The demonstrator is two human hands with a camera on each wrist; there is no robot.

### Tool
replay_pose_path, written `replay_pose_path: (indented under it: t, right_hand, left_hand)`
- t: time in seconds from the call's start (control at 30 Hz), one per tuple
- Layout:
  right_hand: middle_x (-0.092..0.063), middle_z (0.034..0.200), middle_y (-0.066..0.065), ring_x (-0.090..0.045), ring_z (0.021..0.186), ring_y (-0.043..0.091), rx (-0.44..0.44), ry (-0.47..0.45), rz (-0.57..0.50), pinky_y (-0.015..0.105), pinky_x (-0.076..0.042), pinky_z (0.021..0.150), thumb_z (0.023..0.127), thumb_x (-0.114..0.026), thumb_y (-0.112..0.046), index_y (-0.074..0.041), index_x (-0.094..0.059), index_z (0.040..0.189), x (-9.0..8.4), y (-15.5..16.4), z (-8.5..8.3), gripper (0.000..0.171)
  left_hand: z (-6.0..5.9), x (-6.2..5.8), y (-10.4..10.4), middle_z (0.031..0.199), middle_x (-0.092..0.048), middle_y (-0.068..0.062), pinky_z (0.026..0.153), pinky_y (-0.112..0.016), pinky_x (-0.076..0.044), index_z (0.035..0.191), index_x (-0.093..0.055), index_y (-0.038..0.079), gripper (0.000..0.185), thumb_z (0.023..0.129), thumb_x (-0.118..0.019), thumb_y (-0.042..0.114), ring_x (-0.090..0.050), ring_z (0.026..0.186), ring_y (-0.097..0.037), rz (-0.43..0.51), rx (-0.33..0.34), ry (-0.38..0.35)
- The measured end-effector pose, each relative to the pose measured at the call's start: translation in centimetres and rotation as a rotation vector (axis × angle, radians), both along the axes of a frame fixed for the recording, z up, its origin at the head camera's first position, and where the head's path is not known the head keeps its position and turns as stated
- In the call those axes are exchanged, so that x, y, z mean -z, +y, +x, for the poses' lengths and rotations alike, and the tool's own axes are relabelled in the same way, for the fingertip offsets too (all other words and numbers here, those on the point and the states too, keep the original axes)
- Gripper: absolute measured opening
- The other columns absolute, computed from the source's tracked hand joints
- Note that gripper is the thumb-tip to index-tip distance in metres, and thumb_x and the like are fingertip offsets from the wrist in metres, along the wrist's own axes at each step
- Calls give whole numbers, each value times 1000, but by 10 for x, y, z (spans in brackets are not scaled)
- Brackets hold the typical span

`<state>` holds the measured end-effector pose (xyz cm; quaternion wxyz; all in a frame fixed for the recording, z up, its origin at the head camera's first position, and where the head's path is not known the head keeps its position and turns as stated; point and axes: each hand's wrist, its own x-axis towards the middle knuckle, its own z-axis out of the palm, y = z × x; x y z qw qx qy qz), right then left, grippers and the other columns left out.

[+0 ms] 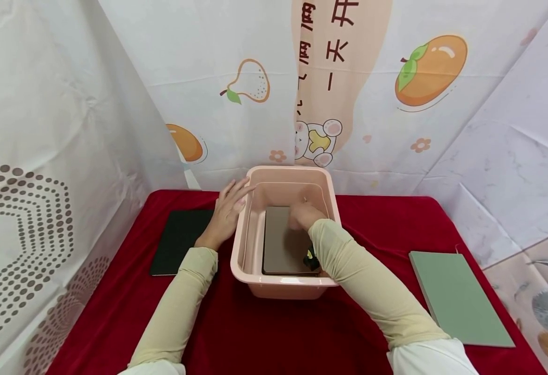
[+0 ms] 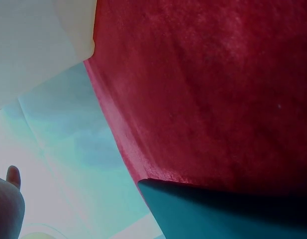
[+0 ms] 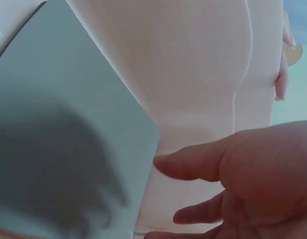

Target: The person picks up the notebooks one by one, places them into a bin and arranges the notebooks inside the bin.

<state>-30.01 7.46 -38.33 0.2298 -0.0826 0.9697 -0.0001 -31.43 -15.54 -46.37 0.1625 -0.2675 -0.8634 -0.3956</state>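
Note:
A pink plastic tub point(image 1: 285, 281) stands in the middle of the red-covered table. Inside it lies a flat grey-brown notebook point(image 1: 280, 242), its cover facing up. My left hand point(image 1: 229, 208) rests on the tub's left rim with straight fingers. Down in the tub, my right hand point(image 1: 304, 214) is over the far right part of the notebook. In the right wrist view, the thumb point(image 3: 188, 162) and fingers are extended and apart beside the notebook's end, the thumb tip right at its corner; nothing shows between them.
A black notebook point(image 1: 177, 242) lies left of the tub, behind my left forearm. At the right edge of the table lies a pale green book point(image 1: 461, 297). A printed curtain point(image 1: 199, 47) hangs close behind the table and along both sides.

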Motion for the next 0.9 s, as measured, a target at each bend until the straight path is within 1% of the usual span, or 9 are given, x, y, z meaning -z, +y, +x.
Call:
replay_pose_path:
  t: [0.07,0.13,0.23,0.3,0.4,0.57,0.77,0.83,0.9]
  right_hand:
    - [-54,136,23,-51,116,36,21,-23,-5,46,-49,96,94,-44,-13,0,-61,122,0,-1,-1,35]
    - [-45,149,27,-46,130,39,41,-50,-18,50,-46,104,97,-42,-18,1,-52,140,-2,-2,0,48]
    - [-29,161,29,-35,144,41,68,-76,-30,54,-39,115,100,-40,-24,1,-38,153,-4,-4,1,59]
    - [-20,164,30,-25,150,44,84,-84,-54,58,-32,120,102,-40,-26,1,-30,157,-6,-5,3,62]
    - [-16,163,29,-17,151,47,108,-77,-73,61,-29,120,102,-42,-27,1,-24,159,-5,-7,5,67]
    - [-13,164,24,-15,151,43,170,5,-104,60,-31,120,101,-50,-36,-3,-17,162,-6,-7,8,77]
    - [-5,170,22,-4,157,44,117,92,-139,63,-13,126,101,-53,-48,-1,-12,163,-12,-5,10,87]
    - [-8,169,23,-5,156,46,99,113,-145,66,-11,125,101,-52,-50,-1,-14,162,-13,-5,9,87]
    - [-18,166,23,-13,154,46,96,133,-160,66,-14,124,101,-51,-53,-1,-21,160,-15,-4,9,84]
  left_hand:
    - [0,0,0,168,-30,6,123,-65,-8,150,-51,23,53,111,-25,46,-13,158,-30,3,-1,1]
    - [0,0,0,168,-30,5,123,-66,-8,151,-51,23,53,111,-25,46,-13,158,-30,8,1,0]
    - [0,0,0,168,-30,6,123,-65,-8,151,-51,24,52,111,-25,46,-13,158,-30,9,0,-5]
    - [1,0,0,168,-30,6,123,-66,-8,151,-51,24,52,111,-24,46,-13,158,-30,9,-1,-7]
    - [1,-1,0,168,-30,6,124,-65,-8,151,-51,23,53,111,-24,45,-13,158,-30,7,-4,-3]
    - [0,-1,0,168,-30,5,124,-65,-8,150,-52,22,52,111,-25,44,-13,158,-30,11,0,4]
    - [-1,1,1,168,-30,5,124,-65,-8,151,-51,24,52,111,-25,44,-13,158,-30,19,-2,4]
    - [-1,2,1,168,-30,6,124,-65,-8,151,-51,25,51,111,-25,45,-13,159,-30,17,-1,2]
    - [0,3,1,168,-30,7,124,-65,-8,151,-50,26,51,111,-24,45,-13,159,-29,18,-1,1]
